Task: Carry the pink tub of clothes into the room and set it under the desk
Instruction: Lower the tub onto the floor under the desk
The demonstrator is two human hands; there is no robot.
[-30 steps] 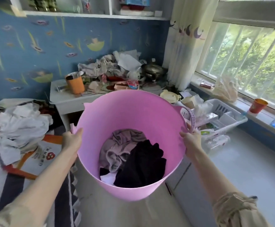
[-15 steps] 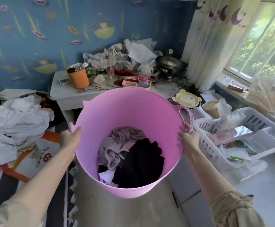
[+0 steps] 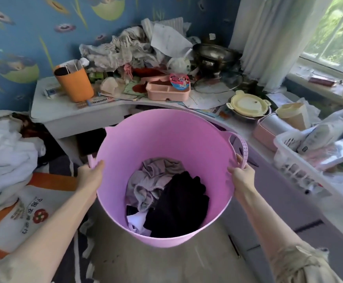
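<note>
I hold the pink tub [image 3: 166, 139] off the floor in front of me, its far rim close to the curved front edge of the white desk [image 3: 64, 117]. Mauve, black and white clothes [image 3: 166, 201] lie in its bottom. My left hand [image 3: 91, 172] grips the tub's left handle. My right hand [image 3: 242, 174] grips the right handle loop. The dark opening under the desk [image 3: 87, 144] shows just beyond the tub's left side.
The desktop is piled with an orange cup [image 3: 74, 84], a pink tray [image 3: 167, 91], crumpled cloth and paper, a metal pot [image 3: 213, 56] and a yellow lidded bowl [image 3: 248, 104]. A white basket [image 3: 301, 160] stands at right. White laundry [image 3: 5, 160] and a printed bag [image 3: 23, 211] lie at left.
I have moved closer to the desk with the tub, and my view has tilted down. The desk and its clutter now loom larger. Both hands keep their grip on the handles.
</note>
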